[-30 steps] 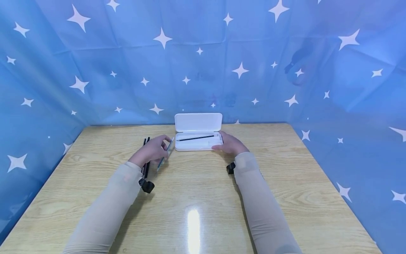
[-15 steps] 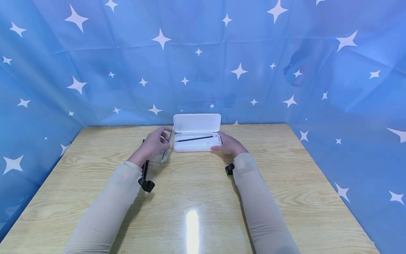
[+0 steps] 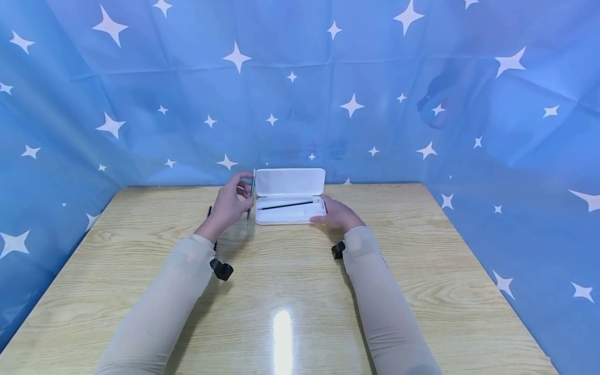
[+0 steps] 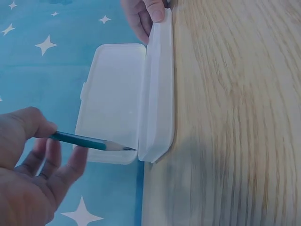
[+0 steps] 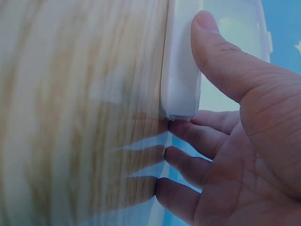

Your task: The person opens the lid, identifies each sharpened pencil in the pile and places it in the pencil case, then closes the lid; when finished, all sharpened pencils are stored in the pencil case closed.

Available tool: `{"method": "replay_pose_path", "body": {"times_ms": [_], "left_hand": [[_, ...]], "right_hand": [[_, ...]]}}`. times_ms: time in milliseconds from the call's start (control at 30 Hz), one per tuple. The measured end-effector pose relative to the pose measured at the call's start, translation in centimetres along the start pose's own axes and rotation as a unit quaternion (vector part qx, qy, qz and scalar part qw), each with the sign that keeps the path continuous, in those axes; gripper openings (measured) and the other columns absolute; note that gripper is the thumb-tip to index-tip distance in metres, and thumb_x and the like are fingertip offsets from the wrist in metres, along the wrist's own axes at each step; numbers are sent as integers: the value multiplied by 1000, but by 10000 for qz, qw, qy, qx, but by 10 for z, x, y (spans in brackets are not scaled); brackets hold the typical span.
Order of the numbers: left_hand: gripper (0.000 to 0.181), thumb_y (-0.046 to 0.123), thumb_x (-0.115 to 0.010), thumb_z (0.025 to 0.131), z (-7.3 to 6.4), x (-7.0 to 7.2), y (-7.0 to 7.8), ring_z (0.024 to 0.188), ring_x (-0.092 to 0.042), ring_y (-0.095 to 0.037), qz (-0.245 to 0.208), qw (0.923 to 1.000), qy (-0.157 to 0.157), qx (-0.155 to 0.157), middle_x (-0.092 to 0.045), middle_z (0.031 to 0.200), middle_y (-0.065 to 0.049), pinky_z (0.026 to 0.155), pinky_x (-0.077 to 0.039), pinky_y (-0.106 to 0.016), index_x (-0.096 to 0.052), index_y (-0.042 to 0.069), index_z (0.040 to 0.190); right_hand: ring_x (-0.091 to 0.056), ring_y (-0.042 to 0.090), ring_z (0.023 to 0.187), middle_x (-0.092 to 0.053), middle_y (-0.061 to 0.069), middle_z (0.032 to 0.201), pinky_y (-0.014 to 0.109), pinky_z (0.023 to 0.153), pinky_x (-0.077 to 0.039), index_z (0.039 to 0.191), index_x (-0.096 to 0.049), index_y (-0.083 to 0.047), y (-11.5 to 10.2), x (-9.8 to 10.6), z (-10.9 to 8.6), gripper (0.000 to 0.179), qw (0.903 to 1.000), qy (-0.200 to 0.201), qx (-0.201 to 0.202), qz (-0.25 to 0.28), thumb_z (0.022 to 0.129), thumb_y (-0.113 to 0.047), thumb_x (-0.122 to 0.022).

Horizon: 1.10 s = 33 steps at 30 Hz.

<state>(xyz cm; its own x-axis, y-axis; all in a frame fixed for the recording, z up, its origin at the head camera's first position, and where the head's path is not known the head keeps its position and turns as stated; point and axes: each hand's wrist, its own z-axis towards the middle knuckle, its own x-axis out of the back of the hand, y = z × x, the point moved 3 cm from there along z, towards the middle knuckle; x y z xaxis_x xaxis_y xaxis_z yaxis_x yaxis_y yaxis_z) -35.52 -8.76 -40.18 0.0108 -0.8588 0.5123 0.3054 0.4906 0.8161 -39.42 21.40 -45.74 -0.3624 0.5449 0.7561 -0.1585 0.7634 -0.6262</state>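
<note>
My left hand (image 3: 229,203) pinches a dark green pencil (image 4: 89,141) between thumb and fingertips, beside the left end of a white pencil case (image 3: 281,217). In the left wrist view the sharpened tip points towards the case, near its hinge side. The case lies open, its lid (image 3: 290,182) raised at the back. Inside the tray rests a black pencil (image 3: 287,205), slightly slanted. My right hand (image 3: 341,214) holds the case's right end, thumb over the front edge and fingers at the end wall.
A dark pen-like stick (image 3: 209,211) shows behind the left wrist, mostly hidden by the hand and sleeve. The wooden table (image 3: 422,291) ends at the back against a blue curtain (image 3: 300,104) with white stars. A camera (image 3: 221,269) is strapped to the left wrist.
My left hand has moved away from me and slightly right with the green pencil, which has turned more upright in the head view. The right hand stays at the case.
</note>
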Motion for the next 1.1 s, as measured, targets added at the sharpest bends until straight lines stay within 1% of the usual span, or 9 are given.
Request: {"method": "replay_pose_path", "body": {"times_ms": [133,233,433,500,533,667,867,1000,1100], "left_hand": [[52,-5,-61,91,4,-2,-2,97,-59,-26,-125,9995,269,-114,-56,107,-11,68,-51,-33,-48,6,140],[51,-6,-62,91,7,-2,-4,97,-60,-26,-183,9984,489,-236,-56,105,-12,74,-51,-35,-49,4,139],[48,-6,-64,92,13,-6,-5,98,-60,-32,-253,9938,927,-567,-57,103,-15,85,-52,-47,-49,2,138],[49,-7,-65,92,14,-7,-4,98,-61,-33,-300,9920,1040,-649,-58,103,-17,88,-52,-48,-49,1,137],[50,-8,-65,91,15,-9,-3,98,-61,-33,-361,9913,1069,-680,-58,103,-17,88,-52,-49,-49,1,137],[52,-11,-66,90,20,-15,-3,97,-61,-33,-416,9892,1168,-784,-58,103,-18,91,-52,-45,-48,-1,137],[51,-11,-67,89,29,-24,-6,96,-61,-31,-416,9878,1210,-889,-58,101,-17,92,-52,-42,-49,-1,136],[50,-11,-67,90,32,-29,-9,96,-61,-31,-392,9877,1239,-874,-59,101,-17,92,-52,-43,-50,0,136],[51,-10,-68,90,33,-32,-12,97,-60,-30,-366,9890,1205,-779,-59,102,-16,92,-52,-44,-50,1,136]], "right_hand": [[-39,36,143,-38,16,159,55,115,-34,160,-26,-10,0,-1,0,82,10000,10,-58,-65,97,-39,-70],[-40,37,142,-39,16,158,55,114,-34,160,-26,-10,0,-1,0,82,9999,-2,-58,-107,97,-39,-70],[-40,37,142,-39,16,158,56,114,-35,160,-27,-11,1,0,0,82,10000,13,-27,-56,96,-38,-71],[-40,37,142,-39,16,158,56,114,-35,160,-27,-11,2,0,0,82,10000,15,-17,-31,96,-38,-71],[-40,37,142,-39,16,158,55,114,-34,160,-27,-11,2,0,0,82,10000,13,-7,-16,96,-37,-71],[-41,36,141,-41,15,157,55,114,-35,159,-28,-11,2,0,1,80,10000,6,44,-2,96,-36,-71],[-40,36,142,-39,16,158,55,114,-35,159,-27,-8,0,1,0,80,10000,10,58,-12,97,-35,-70],[-40,35,142,-40,15,158,54,114,-35,159,-28,-9,0,1,-1,80,10000,44,19,0,96,-35,-71],[-40,35,142,-40,15,158,54,114,-35,160,-28,-10,0,0,-1,81,10000,56,5,-42,96,-37,-71]]}}
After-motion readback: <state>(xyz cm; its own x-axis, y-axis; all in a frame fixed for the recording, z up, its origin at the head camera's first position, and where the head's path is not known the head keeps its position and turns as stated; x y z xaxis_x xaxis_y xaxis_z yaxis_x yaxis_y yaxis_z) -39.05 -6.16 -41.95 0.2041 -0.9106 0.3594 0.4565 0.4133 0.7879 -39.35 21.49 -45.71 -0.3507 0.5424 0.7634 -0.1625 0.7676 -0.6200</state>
